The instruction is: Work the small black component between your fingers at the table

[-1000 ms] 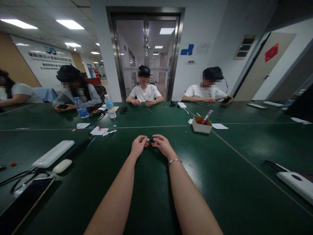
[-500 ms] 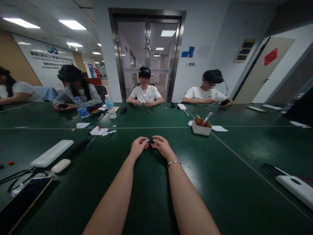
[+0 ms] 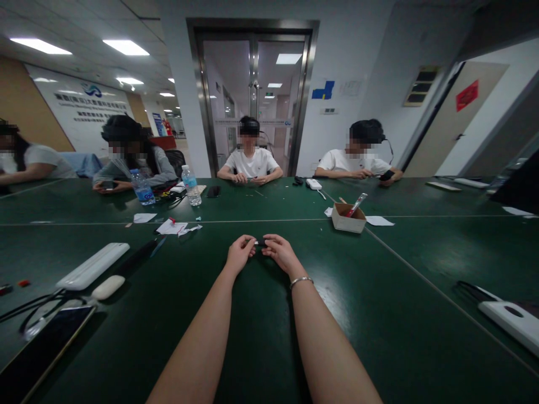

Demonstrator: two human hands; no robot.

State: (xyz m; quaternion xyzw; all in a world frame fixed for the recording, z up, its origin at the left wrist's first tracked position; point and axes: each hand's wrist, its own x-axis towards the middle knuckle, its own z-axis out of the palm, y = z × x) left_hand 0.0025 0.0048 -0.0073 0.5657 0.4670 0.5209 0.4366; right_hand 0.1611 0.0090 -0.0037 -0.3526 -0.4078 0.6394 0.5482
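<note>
Above the middle of the green table, both hands meet at a small black stick with a silvery end (image 3: 260, 243), which looks like a USB stick though its kind is not certain. My left hand (image 3: 241, 251) pinches at the silvery end with thumb and forefinger. Closed on the black end is my right hand (image 3: 278, 250), a metal bangle on its wrist. The fingertips cover both ends of the stick.
An open cardboard box (image 3: 347, 219) with a tool inside stands ahead to the right. Paper scraps (image 3: 172, 226) lie ahead-left. A white power bank (image 3: 92, 266), an earbud case (image 3: 108, 287) and a phone (image 3: 48, 348) are at left. Several people sit opposite.
The view has shifted very slightly. Both hands keep the same grip on the small black stick.
</note>
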